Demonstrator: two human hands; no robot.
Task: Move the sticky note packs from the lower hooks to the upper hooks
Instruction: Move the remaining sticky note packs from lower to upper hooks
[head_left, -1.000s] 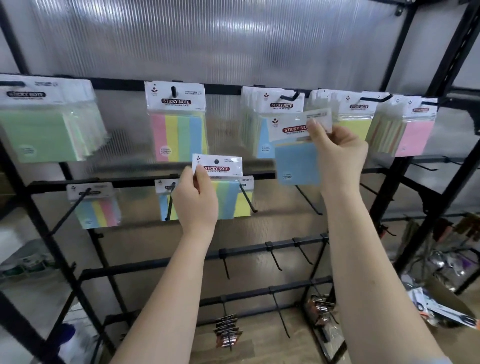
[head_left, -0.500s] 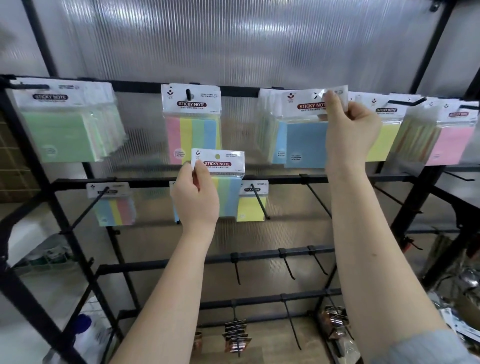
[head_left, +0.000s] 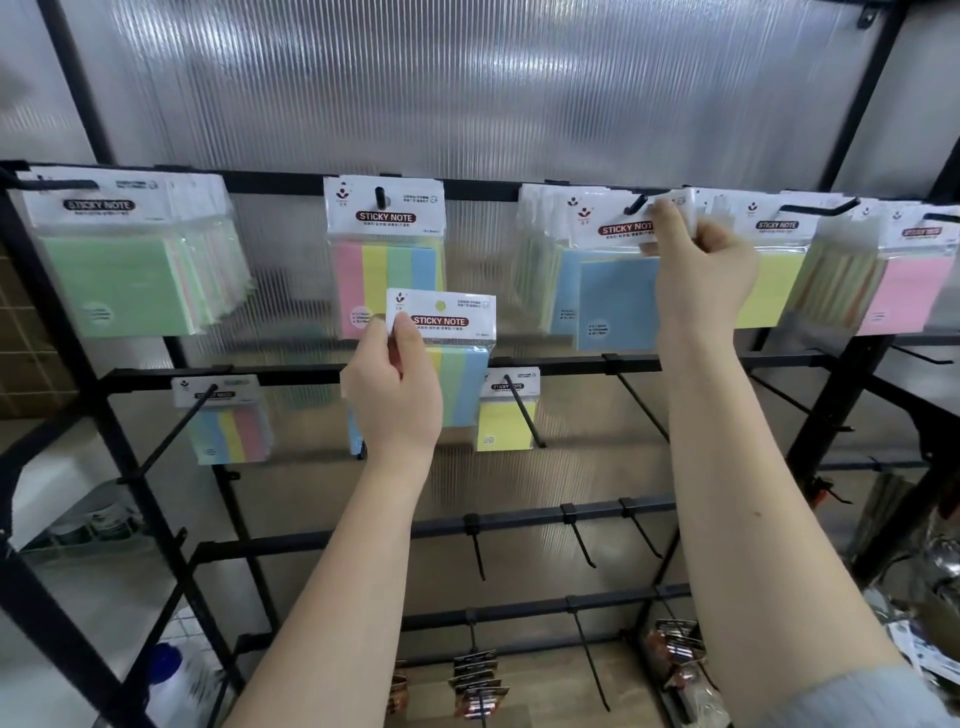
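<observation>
My right hand (head_left: 698, 265) pinches the white header of a blue sticky note pack (head_left: 615, 306) at the tip of an upper hook (head_left: 635, 204), in front of other blue packs hanging there. My left hand (head_left: 392, 395) grips a striped multicolour pack (head_left: 457, 364) by its header, held between the two rails, below a striped pack (head_left: 387, 254) on an upper hook. On the lower rail (head_left: 291, 375) hang a striped pack (head_left: 228, 423) at the left and a yellow pack (head_left: 506, 421) in the middle. Part of another pack shows behind my left hand.
The upper rail also carries green packs (head_left: 124, 280) at the left, yellow packs (head_left: 769, 286) and pink packs (head_left: 906, 291) at the right. Bare black hooks (head_left: 641, 397) jut from the lower rails. Small packaged items (head_left: 475, 680) hang at the bottom.
My right hand has lifted the blue pack from below the upper row to the hook tip. My left hand has raised the striped pack slightly. The view has moved closer.
</observation>
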